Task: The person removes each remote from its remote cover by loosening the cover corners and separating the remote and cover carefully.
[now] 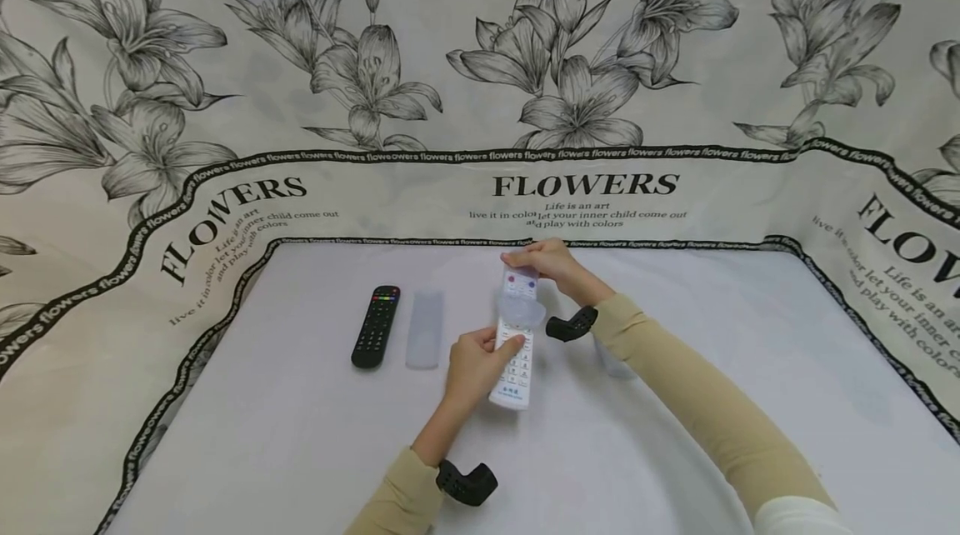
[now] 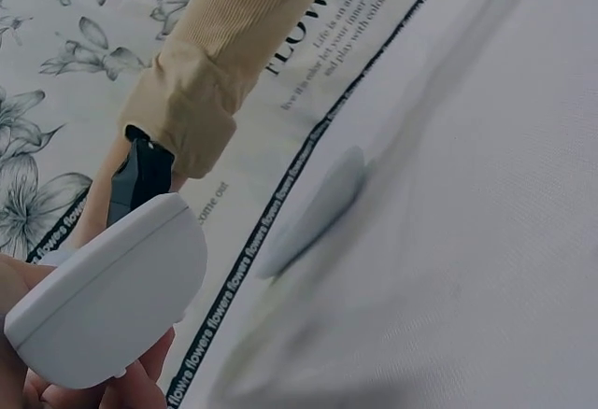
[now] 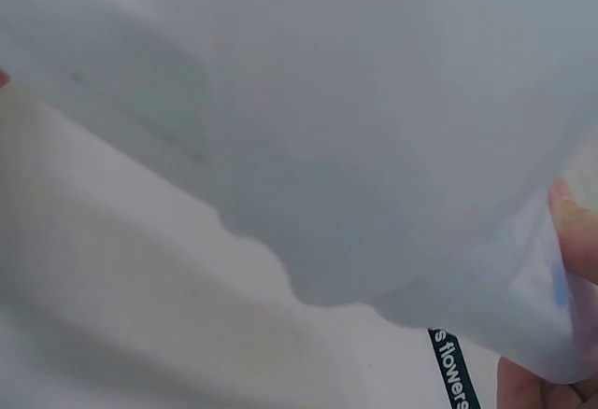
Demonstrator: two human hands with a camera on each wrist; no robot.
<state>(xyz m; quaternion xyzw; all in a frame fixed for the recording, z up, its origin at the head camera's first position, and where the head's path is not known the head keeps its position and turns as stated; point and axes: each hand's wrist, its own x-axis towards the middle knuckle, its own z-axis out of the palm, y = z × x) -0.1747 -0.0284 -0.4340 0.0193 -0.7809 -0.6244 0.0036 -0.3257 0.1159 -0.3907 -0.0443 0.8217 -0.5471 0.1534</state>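
A white remote control [image 1: 513, 378] with rows of buttons is held above the table, its end face [image 2: 117, 292] close up in the left wrist view. My left hand [image 1: 474, 362] grips its lower half, the thumb lying over the buttons. Around the upper part is a translucent soft cover [image 1: 522, 312], its loose edge folded back over the middle of the remote. At the far end my right hand [image 1: 551, 260] pinches the cover and the remote's top. In the right wrist view, the cover [image 3: 374, 148] fills most of the picture and hides much of the remote.
A black remote control [image 1: 377, 327] lies to the left, beside a flat translucent sleeve [image 1: 425, 330]. Another translucent piece [image 1: 615, 362] lies partly hidden under my right forearm. Behind the white table [image 1: 300, 452] hangs a flower-printed cloth [image 1: 420, 193].
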